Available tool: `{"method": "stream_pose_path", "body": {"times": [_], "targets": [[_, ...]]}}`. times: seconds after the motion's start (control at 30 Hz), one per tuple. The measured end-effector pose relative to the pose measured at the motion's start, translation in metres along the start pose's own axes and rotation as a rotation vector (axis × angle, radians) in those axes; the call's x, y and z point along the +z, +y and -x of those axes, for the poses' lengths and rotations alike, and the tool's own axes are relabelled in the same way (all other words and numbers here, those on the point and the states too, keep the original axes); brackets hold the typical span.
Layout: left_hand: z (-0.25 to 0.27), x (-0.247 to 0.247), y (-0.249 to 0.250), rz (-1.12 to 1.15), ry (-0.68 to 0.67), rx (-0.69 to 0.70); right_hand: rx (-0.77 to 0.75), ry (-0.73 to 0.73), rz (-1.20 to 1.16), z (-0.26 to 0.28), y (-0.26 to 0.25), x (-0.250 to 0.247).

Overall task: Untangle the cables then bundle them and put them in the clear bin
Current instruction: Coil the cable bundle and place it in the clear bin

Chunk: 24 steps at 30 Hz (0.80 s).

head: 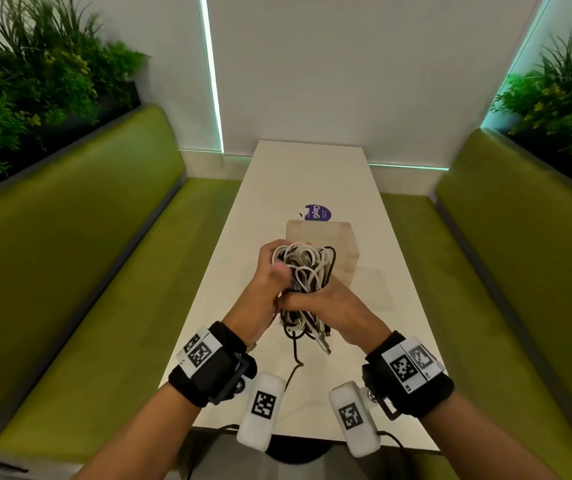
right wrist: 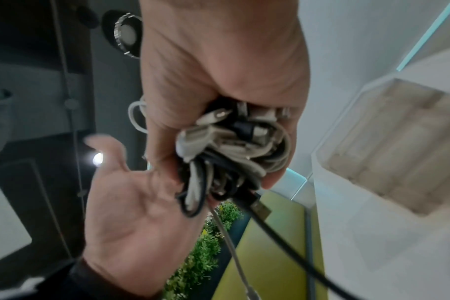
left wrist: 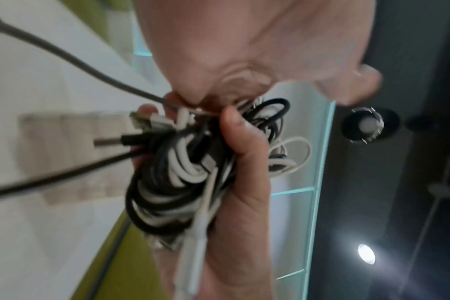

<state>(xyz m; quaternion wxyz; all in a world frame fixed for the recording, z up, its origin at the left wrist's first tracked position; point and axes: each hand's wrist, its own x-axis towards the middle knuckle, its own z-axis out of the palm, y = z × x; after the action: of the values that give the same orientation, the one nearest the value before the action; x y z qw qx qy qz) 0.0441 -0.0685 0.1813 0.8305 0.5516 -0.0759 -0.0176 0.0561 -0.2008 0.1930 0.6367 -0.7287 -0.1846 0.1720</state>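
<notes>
A tangled bundle of white and black cables [head: 307,268] is held up over the table between both hands. My left hand [head: 270,275] curls round its upper loops, and in the left wrist view its thumb [left wrist: 242,146] lies across the cables [left wrist: 172,172]. My right hand [head: 326,303] grips the bundle's lower part, fist closed round it [right wrist: 219,71]. Plug ends and a black cable tail [head: 295,351] hang down to the tabletop. The clear bin [head: 343,244] stands on the table just behind the hands, partly hidden by them.
The narrow white table [head: 312,174] runs away from me between two green benches [head: 104,271]. A purple sticker [head: 317,213] lies beyond the bin. A flat clear piece [head: 374,289] lies on the table to the right of the bin. Plants line both sides.
</notes>
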Motion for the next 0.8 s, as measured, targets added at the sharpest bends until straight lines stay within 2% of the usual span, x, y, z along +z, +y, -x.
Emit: {"method": "stream_pose_path", "body": {"times": [0.07,0.2,0.27,0.43,0.57,0.7,0.8], "targets": [[-0.001,-0.003,-0.004,-0.149,-0.015,0.014,0.014,0.018,0.036,0.000,0.001,0.002],[-0.005,0.004,0.002,-0.174,0.167,0.082,0.023,-0.021,0.150,-0.003,-0.008,0.008],[-0.004,0.006,0.003,-0.186,0.214,0.110,0.023,-0.064,0.149,-0.003,-0.012,0.007],[-0.004,0.007,0.005,-0.246,0.160,0.131,0.027,-0.096,0.071,0.003,-0.014,0.004],[-0.004,0.010,0.005,-0.174,0.170,0.110,-0.007,-0.074,0.067,0.001,-0.011,0.003],[-0.007,-0.002,0.000,-0.155,0.012,0.066,-0.054,-0.027,0.032,-0.002,-0.009,-0.006],[0.000,-0.014,-0.016,-0.225,-0.164,-0.090,-0.089,0.029,-0.036,-0.005,-0.014,-0.018]]}}
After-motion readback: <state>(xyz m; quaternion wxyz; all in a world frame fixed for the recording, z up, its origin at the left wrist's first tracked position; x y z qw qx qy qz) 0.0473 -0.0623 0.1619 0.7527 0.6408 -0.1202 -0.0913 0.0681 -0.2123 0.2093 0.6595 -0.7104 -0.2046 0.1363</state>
